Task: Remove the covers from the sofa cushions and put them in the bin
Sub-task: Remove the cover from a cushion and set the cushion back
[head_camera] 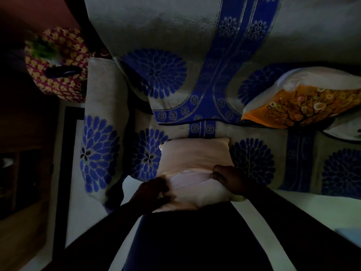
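A pale pink cushion [195,153] lies on the sofa seat [254,159] right in front of me. My left hand [154,190] grips the cushion's cover at its near left side, where the fabric bunches. At the near right, my right hand [228,178] pinches the edge of the cover opening, and a lighter inner pad [187,180] shows between the two hands. A second cushion with an orange tree-print cover [304,106] leans against the sofa back at the right.
The sofa is draped in grey fabric with blue flower prints, its armrest [101,137] at the left. A red and yellow patterned bin-like bag [58,61] stands beyond the armrest. The room is dim. Pale floor [312,216] lies on both sides of my legs.
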`<state>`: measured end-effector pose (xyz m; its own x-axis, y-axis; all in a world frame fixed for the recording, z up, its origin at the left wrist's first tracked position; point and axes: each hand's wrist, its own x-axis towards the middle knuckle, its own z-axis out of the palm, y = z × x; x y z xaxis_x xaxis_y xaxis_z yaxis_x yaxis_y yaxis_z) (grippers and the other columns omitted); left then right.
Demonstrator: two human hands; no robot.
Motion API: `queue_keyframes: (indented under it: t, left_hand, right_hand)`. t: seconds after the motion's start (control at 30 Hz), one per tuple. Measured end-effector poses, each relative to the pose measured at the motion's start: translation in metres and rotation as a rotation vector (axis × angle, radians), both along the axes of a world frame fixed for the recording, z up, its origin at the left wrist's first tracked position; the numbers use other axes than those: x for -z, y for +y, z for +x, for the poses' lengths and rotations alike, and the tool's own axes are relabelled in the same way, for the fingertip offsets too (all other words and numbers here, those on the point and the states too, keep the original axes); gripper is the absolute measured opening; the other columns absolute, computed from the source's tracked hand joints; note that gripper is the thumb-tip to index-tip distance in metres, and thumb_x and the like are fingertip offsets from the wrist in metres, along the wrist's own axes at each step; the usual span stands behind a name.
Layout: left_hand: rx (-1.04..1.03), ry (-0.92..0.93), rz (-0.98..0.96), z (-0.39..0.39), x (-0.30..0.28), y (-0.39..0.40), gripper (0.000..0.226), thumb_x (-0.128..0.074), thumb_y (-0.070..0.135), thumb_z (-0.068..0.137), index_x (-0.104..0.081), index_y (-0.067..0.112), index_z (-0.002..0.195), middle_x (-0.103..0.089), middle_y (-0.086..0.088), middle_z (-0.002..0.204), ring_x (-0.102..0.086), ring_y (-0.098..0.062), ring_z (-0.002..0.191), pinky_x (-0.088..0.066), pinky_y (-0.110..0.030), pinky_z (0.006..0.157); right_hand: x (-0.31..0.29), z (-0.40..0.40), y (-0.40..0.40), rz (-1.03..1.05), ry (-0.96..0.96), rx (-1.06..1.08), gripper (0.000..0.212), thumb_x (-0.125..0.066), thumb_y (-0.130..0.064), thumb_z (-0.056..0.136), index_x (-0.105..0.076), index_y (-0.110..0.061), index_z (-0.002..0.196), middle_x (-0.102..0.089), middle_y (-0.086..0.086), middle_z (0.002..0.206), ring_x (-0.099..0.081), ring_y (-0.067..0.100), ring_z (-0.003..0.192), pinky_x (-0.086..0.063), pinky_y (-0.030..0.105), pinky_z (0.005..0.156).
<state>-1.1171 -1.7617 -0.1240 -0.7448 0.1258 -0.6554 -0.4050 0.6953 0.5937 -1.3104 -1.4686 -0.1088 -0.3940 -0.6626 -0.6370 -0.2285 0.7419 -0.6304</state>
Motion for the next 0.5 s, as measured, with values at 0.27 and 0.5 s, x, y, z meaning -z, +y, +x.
queue_keyframes:
  t: [0.27,0.5]
  left_hand:
    - [-0.220,-0.225,-0.033,-0.064,0.016,-0.014,0.045,-0.046,0.061,0.094,-0.067,0.021,0.098,-0.070,-0.004,0.101,-0.066,-0.022,0.097,-0.051,-0.041,0.092]
    - [-0.072,-0.300,-0.295,-0.094,0.033,-0.007,0.064,-0.017,0.068,0.097,-0.056,0.028,0.127,-0.063,-0.010,0.129,-0.061,-0.033,0.115,-0.047,-0.043,0.099]
  right_hand:
    - [0.017,-0.039,0.001,-0.083,0.073,-0.077,0.048,-0.051,-0.075,0.089,-0.067,-0.030,0.083,-0.063,-0.008,0.083,-0.062,0.011,0.082,-0.047,0.033,0.072]
    - [0.034,-0.050,-0.030,-0.072,0.256,0.104,0.063,-0.036,-0.066,0.099,-0.060,-0.012,0.076,-0.059,0.006,0.075,-0.060,0.026,0.073,-0.037,0.036,0.066]
